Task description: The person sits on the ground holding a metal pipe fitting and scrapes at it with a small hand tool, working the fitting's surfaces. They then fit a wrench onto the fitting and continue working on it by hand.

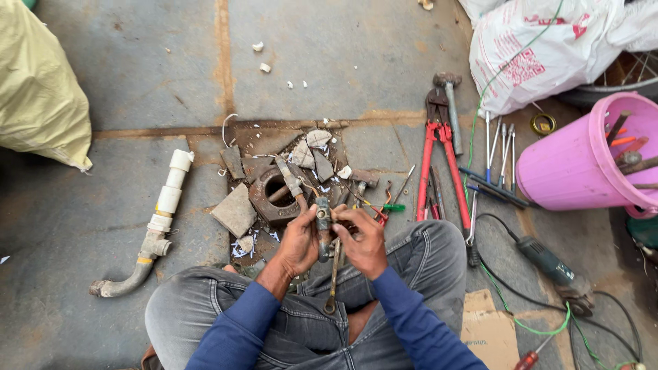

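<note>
I sit cross-legged on a stone floor in grey jeans and blue sleeves. My left hand and my right hand both grip a small dark metal fitting held upright between them over my lap. A long thin wrench lies across my lap below the fitting. Just ahead on the floor sits a rusty square metal block with a round hole, with a hammer resting on it among broken stone pieces.
Red bolt cutters, spanners and screwdrivers lie to the right, near a tipped pink bucket of tools and a white plastic sack. An angle grinder with cable lies at right. A white-and-grey pipe assembly lies left, a yellow sack beyond.
</note>
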The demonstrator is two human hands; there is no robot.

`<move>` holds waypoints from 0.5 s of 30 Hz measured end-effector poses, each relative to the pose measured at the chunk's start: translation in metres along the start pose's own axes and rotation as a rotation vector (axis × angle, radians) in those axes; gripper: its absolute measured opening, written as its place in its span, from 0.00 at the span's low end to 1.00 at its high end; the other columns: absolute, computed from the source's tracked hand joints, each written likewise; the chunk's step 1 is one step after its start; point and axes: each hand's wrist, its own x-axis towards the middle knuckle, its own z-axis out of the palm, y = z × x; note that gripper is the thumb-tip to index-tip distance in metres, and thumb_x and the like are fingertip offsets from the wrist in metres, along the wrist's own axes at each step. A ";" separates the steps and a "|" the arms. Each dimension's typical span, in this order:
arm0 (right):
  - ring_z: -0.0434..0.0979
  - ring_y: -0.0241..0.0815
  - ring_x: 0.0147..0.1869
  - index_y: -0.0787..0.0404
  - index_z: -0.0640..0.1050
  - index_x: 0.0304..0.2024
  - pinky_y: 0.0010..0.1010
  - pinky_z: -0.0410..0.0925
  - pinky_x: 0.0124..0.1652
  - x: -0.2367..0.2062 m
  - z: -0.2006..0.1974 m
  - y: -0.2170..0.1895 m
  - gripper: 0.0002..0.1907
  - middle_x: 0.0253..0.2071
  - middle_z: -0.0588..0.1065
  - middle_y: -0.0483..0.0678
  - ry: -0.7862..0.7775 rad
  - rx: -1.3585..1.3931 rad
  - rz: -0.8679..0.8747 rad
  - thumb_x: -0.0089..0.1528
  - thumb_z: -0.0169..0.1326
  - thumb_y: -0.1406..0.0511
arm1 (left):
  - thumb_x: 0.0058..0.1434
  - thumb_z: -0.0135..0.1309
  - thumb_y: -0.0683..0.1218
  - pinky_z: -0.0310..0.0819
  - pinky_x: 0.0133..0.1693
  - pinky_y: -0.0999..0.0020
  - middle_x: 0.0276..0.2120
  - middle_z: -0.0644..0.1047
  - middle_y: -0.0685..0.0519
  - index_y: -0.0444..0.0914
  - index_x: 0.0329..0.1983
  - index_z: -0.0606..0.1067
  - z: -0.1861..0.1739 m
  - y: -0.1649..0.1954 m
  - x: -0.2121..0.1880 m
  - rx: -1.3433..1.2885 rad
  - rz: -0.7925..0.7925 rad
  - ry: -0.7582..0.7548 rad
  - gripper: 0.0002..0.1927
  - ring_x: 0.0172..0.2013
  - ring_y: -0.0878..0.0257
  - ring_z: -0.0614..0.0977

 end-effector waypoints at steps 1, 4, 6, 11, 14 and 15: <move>0.82 0.39 0.42 0.66 0.79 0.46 0.31 0.76 0.42 0.001 -0.001 0.000 0.10 0.41 0.81 0.51 0.000 0.098 0.094 0.62 0.62 0.71 | 0.76 0.35 0.54 0.75 0.56 0.60 0.61 0.74 0.40 0.32 0.55 0.70 0.003 0.001 0.000 0.014 0.003 0.050 0.21 0.54 0.57 0.80; 0.81 0.35 0.46 0.66 0.77 0.53 0.28 0.76 0.47 0.001 -0.009 -0.004 0.14 0.45 0.79 0.50 0.009 0.278 0.105 0.64 0.56 0.71 | 0.73 0.35 0.54 0.75 0.56 0.59 0.58 0.76 0.43 0.35 0.58 0.68 0.010 0.003 0.000 0.077 0.027 0.096 0.22 0.54 0.56 0.81; 0.83 0.36 0.50 0.65 0.76 0.53 0.29 0.77 0.49 -0.001 -0.016 -0.008 0.12 0.49 0.79 0.50 -0.061 0.348 0.037 0.67 0.52 0.70 | 0.73 0.35 0.55 0.77 0.55 0.57 0.53 0.77 0.43 0.34 0.56 0.68 0.010 0.003 -0.001 0.114 0.041 0.078 0.22 0.51 0.55 0.82; 0.81 0.40 0.49 0.68 0.75 0.50 0.33 0.75 0.48 -0.004 -0.018 -0.018 0.09 0.49 0.79 0.57 -0.023 0.315 -0.020 0.68 0.52 0.73 | 0.76 0.38 0.56 0.81 0.43 0.54 0.40 0.79 0.43 0.32 0.51 0.69 0.004 -0.002 -0.003 0.173 0.100 -0.021 0.22 0.37 0.57 0.81; 0.80 0.38 0.43 0.66 0.71 0.47 0.31 0.76 0.42 0.001 -0.015 -0.021 0.08 0.47 0.79 0.54 -0.040 0.644 0.133 0.66 0.50 0.72 | 0.76 0.38 0.55 0.79 0.39 0.59 0.37 0.78 0.46 0.33 0.48 0.69 -0.001 -0.003 -0.002 0.179 0.082 -0.004 0.20 0.34 0.58 0.81; 0.80 0.37 0.41 0.66 0.72 0.48 0.30 0.75 0.40 0.003 -0.014 -0.023 0.10 0.45 0.79 0.52 -0.041 0.745 0.207 0.64 0.50 0.73 | 0.76 0.38 0.56 0.78 0.39 0.60 0.37 0.78 0.46 0.34 0.48 0.69 -0.004 -0.005 -0.001 0.200 0.085 -0.009 0.20 0.33 0.59 0.81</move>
